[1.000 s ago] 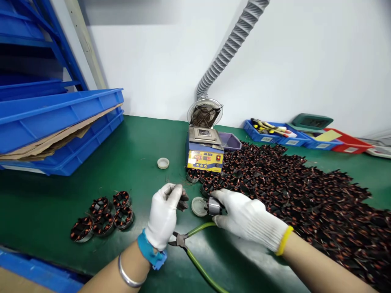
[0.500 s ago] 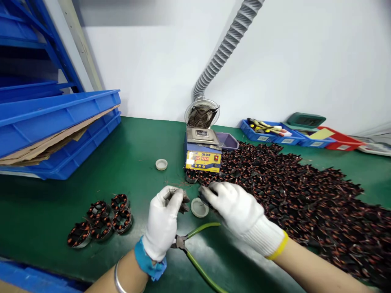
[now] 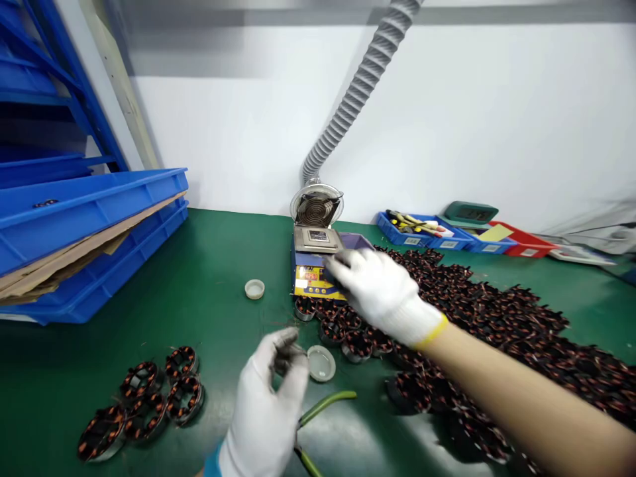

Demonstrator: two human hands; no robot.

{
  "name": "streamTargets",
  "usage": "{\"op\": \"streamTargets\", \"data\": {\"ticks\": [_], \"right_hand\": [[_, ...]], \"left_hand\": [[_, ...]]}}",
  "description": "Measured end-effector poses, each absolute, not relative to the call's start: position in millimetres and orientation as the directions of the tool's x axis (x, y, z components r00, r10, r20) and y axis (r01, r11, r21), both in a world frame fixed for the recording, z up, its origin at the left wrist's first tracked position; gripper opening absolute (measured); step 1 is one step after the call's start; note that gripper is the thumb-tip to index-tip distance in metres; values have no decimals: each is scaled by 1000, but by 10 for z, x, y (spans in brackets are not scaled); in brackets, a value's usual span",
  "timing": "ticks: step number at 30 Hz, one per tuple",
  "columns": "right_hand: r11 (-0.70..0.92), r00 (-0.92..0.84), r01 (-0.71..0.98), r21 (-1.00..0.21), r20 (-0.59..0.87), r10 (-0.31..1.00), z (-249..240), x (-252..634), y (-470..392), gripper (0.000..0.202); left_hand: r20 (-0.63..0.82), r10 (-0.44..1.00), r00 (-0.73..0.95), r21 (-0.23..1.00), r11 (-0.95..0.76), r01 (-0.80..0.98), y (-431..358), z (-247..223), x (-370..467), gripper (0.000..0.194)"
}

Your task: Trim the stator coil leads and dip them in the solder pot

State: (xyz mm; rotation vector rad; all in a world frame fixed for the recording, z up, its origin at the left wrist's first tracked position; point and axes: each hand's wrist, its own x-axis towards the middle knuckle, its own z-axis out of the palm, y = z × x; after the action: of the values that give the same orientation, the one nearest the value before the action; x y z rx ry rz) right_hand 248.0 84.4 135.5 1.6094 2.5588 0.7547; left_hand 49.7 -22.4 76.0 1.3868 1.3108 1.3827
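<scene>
head | white-gloved right hand (image 3: 375,288) mid-frame, before yellow-fronted metal-topped unit (image 3: 304,273), fingers bunched, grip blurred | white-gloved left hand (image 3: 271,397) lower centre, half-curled, can't tell if loaded | black copper-wound rings (image 3: 472,305) heaped right, five lower left | step: likely unit work; next needs steady wrist

Copper-wound stators (image 3: 462,305), black with metal outer rings, are heaped in one big messy spread on the right. Five more stators (image 3: 158,411) are bunched together on the left, sat flat with their openings up. What looks like another stator (image 3: 334,278) is held at the solder pot's (image 3: 304,278) yellow panel, mostly a dark blur.
</scene>
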Motion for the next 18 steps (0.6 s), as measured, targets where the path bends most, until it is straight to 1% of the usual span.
{"op": "streamTargets", "data": {"ticks": [1,2,3,4,5,6,7,12,14,16,18], "right_hand": [[306,-424,866,395,259,868,1471,2483,1075,45],[243,-351,901,361,273,896,1575,2481,1314,47],[188,-276,928,321,257,926,1662,2473,1548,48],[151,-234,941,302,262,936,1729,2460,1766,45],[128,-205,950,286,262,943,1773,2443,1959,44],[112,-185,955,273,258,948,1793,2422,2121,42],[106,-175,959,264,255,951,1792,2398,2249,41],[122,-164,970,211,194,967,1643,2307,2504,38],[113,-146,978,175,185,972,1622,2322,2519,41],[79,-101,990,119,192,976,1653,2381,2525,45],[47,-54,998,38,210,976,1716,2469,2531,45]], "left_hand": [[328,943,-58,917,-303,260,-222,723,515,22],[462,887,23,821,-437,368,-214,680,531,21],[573,811,115,695,-556,456,-201,634,544,21],[642,740,200,571,-635,520,-183,589,552,20],[677,687,263,471,-679,563,-161,546,555,20],[689,660,300,405,-694,595,-137,505,553,21],[683,653,327,367,-694,620,-112,466,548,23],[687,630,363,243,-669,702,-35,275,515,32],[632,650,421,203,-664,720,-47,238,522,33],[549,687,476,179,-653,736,-79,243,546,32],[527,707,470,169,-630,758,-121,277,579,25]]}}
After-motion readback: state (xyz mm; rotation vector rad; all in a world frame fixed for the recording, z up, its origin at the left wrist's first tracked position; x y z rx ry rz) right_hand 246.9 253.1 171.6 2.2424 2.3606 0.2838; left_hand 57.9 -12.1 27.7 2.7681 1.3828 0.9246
